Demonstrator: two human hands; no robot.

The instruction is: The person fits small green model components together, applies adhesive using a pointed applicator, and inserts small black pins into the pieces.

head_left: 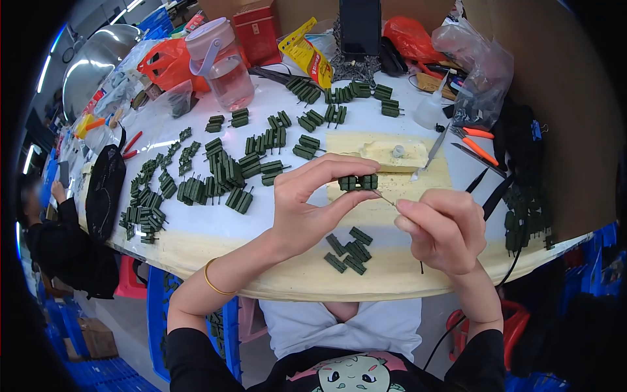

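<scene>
My left hand [299, 212] pinches a dark green ribbed block [358, 183] between thumb and fingers, raised over the table. My right hand [447, 232] is closed on a thin pointed rod [386, 198], whose far end meets the block's lower right side; its exact kind is too small to tell. Below both hands lies a small pile of loose dark green pieces [356, 251]. Just beyond them, a pale yellow block [385, 157] bears a small whitish cap, with a narrow metal blade [436, 149] resting at its right.
Many green blocks [225, 170] spread over the table's left half. Orange-handled pliers [480, 147] and a squeeze bottle [430, 110] stand right. A lidded clear jug [228, 78] and a phone-like black slab [360, 27] are at the back. Another person [65, 235] sits far left.
</scene>
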